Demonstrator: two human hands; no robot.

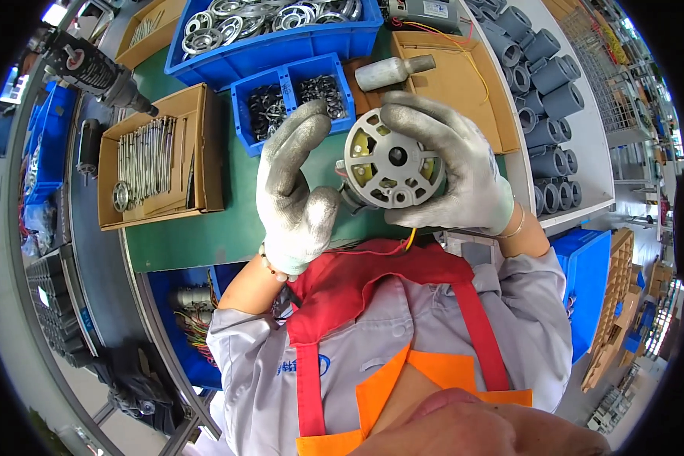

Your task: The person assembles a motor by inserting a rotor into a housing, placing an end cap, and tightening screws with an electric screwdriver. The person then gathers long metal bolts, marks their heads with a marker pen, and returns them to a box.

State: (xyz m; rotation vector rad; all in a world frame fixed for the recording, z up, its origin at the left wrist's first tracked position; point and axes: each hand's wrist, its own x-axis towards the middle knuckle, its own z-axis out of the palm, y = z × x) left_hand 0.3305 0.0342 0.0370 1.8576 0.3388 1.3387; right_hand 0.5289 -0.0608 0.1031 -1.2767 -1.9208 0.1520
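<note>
I hold a round grey electric motor [387, 169] up in front of my chest, its slotted end plate with a centre hole facing me. My right hand [463, 171], in a grey coated glove, wraps around the motor's right side and top. My left hand [296, 190], also gloved, grips the motor's left side from below, with the thumb raised beside the rim. Red and yellow wires [391, 245] hang from under the motor toward my red and orange apron.
On the green bench lie a blue bin of metal end plates [273, 30], a small blue two-part tray of dark rings [292, 99], a cardboard box of long bolts [156, 159], a cardboard box with a grey cylinder [391, 71], and rows of grey tubes [543, 91] at right.
</note>
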